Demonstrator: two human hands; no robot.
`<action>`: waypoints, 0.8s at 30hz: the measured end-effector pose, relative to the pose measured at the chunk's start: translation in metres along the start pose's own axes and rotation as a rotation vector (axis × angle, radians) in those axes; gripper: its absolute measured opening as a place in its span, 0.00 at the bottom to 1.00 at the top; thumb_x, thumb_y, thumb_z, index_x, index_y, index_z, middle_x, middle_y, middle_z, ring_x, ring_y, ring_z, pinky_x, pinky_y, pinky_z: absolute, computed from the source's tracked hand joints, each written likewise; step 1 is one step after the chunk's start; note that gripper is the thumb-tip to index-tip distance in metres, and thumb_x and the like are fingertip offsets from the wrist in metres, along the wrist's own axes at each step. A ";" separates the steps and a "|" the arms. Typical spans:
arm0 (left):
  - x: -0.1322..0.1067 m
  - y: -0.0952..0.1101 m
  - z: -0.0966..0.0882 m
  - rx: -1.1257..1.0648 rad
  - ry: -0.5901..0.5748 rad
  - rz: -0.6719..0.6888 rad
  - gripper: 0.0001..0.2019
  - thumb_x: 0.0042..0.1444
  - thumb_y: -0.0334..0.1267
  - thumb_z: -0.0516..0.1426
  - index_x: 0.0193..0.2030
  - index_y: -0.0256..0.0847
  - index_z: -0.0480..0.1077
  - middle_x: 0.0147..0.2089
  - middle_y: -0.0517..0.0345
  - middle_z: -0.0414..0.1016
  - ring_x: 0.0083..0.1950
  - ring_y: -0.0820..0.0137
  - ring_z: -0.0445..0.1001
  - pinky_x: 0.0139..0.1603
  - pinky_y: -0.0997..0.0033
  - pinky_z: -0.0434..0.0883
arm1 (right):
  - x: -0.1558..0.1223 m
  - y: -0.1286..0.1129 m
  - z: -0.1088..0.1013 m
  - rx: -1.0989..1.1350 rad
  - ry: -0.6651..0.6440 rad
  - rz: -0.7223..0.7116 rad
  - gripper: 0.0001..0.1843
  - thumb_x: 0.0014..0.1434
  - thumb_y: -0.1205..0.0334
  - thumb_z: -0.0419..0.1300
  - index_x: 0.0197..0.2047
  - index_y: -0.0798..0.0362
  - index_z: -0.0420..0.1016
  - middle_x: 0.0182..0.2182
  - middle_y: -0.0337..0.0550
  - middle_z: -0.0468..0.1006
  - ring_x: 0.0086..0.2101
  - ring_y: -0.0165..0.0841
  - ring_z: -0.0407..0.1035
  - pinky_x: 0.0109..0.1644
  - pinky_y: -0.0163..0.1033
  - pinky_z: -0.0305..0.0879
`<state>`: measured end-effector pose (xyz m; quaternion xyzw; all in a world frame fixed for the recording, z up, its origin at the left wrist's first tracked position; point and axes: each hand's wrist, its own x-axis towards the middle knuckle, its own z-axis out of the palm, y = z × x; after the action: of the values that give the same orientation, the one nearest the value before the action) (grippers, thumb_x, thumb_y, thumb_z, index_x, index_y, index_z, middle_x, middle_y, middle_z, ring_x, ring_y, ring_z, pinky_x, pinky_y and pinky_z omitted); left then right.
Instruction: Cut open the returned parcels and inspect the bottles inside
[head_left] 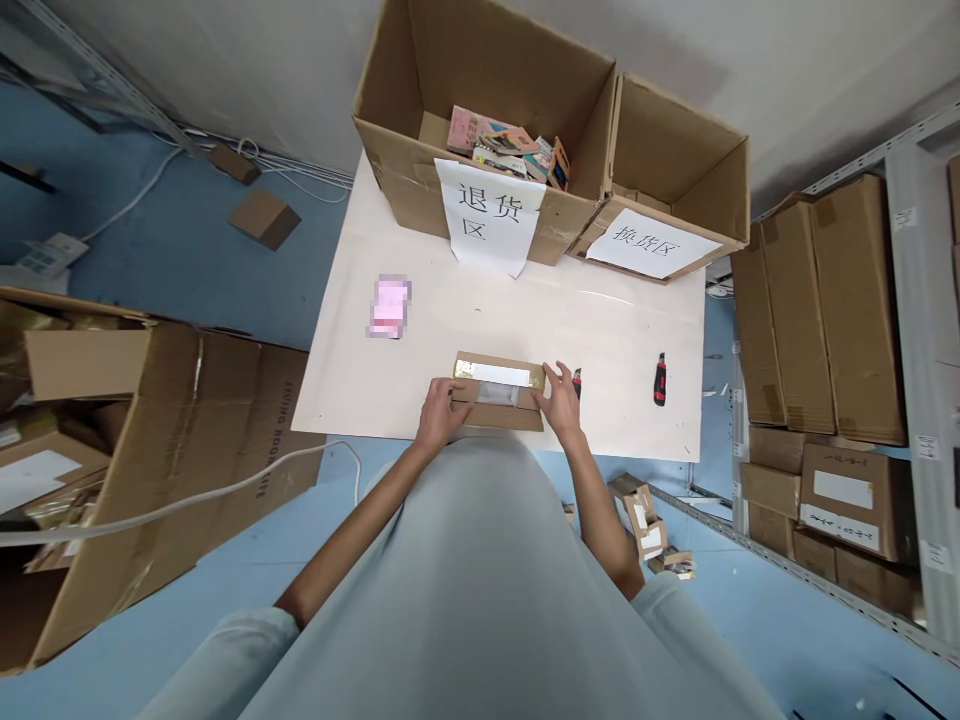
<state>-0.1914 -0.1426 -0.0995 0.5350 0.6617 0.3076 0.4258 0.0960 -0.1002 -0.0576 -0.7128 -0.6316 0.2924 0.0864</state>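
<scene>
A small, long cardboard box lies near the front edge of the white table, its flaps spread open. Clear plastic wrapping shows inside; what it covers I cannot make out. A white label and shiny tape run along the far flap. My left hand grips the left end with thumb and fingers. At the right end, my right hand holds the box's edge between its fingers and thumb. Just beyond that hand, a red-and-black box cutter is partly hidden. Another box cutter rests farther right.
Two large open cartons with paper signs stand at the back: the left carton holds several booklets, the right carton some cardboard. A blurred pink item lies left on the table. Boxes fill a metal shelf; a carton stands left.
</scene>
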 end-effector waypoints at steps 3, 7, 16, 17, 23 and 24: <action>-0.003 -0.007 -0.003 0.035 -0.016 0.020 0.14 0.61 0.36 0.69 0.49 0.47 0.69 0.56 0.51 0.71 0.58 0.56 0.79 0.63 0.50 0.81 | 0.019 0.005 -0.006 -0.042 -0.116 -0.186 0.34 0.72 0.61 0.65 0.79 0.52 0.71 0.80 0.59 0.67 0.76 0.51 0.64 0.79 0.60 0.65; 0.000 -0.010 -0.003 0.098 -0.024 0.020 0.14 0.62 0.34 0.68 0.48 0.46 0.68 0.56 0.51 0.70 0.56 0.56 0.79 0.60 0.51 0.81 | 0.037 0.011 -0.020 -0.001 -0.200 -0.270 0.28 0.79 0.54 0.59 0.76 0.53 0.74 0.75 0.58 0.75 0.72 0.49 0.69 0.77 0.56 0.65; 0.001 -0.017 -0.009 0.248 -0.098 0.081 0.11 0.65 0.34 0.67 0.49 0.45 0.69 0.58 0.46 0.72 0.56 0.52 0.81 0.59 0.49 0.82 | 0.090 0.006 -0.024 0.047 -0.131 0.040 0.22 0.77 0.45 0.62 0.61 0.51 0.81 0.37 0.45 0.87 0.42 0.44 0.80 0.52 0.43 0.71; 0.001 -0.015 -0.010 0.288 -0.085 0.110 0.12 0.65 0.33 0.67 0.51 0.44 0.70 0.60 0.42 0.73 0.61 0.49 0.80 0.62 0.46 0.81 | 0.093 0.004 -0.020 0.077 -0.110 0.087 0.25 0.76 0.45 0.63 0.66 0.53 0.79 0.40 0.46 0.88 0.44 0.44 0.81 0.53 0.43 0.71; 0.011 0.011 -0.001 0.452 -0.253 0.432 0.27 0.61 0.22 0.57 0.66 0.42 0.75 0.83 0.37 0.65 0.89 0.44 0.56 0.87 0.31 0.57 | 0.067 -0.032 -0.001 -0.154 0.085 -0.040 0.19 0.79 0.62 0.52 0.63 0.56 0.80 0.61 0.63 0.81 0.59 0.50 0.74 0.62 0.50 0.71; 0.014 0.015 0.003 0.474 -0.326 0.481 0.29 0.60 0.21 0.56 0.67 0.42 0.76 0.82 0.38 0.67 0.88 0.46 0.57 0.88 0.31 0.54 | 0.058 -0.039 0.003 -0.205 0.065 -0.133 0.19 0.80 0.65 0.50 0.60 0.55 0.81 0.59 0.62 0.81 0.59 0.50 0.73 0.63 0.50 0.70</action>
<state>-0.1828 -0.1256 -0.0910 0.8008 0.4935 0.1478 0.3056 0.0630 -0.0390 -0.0590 -0.6835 -0.7010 0.1967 0.0525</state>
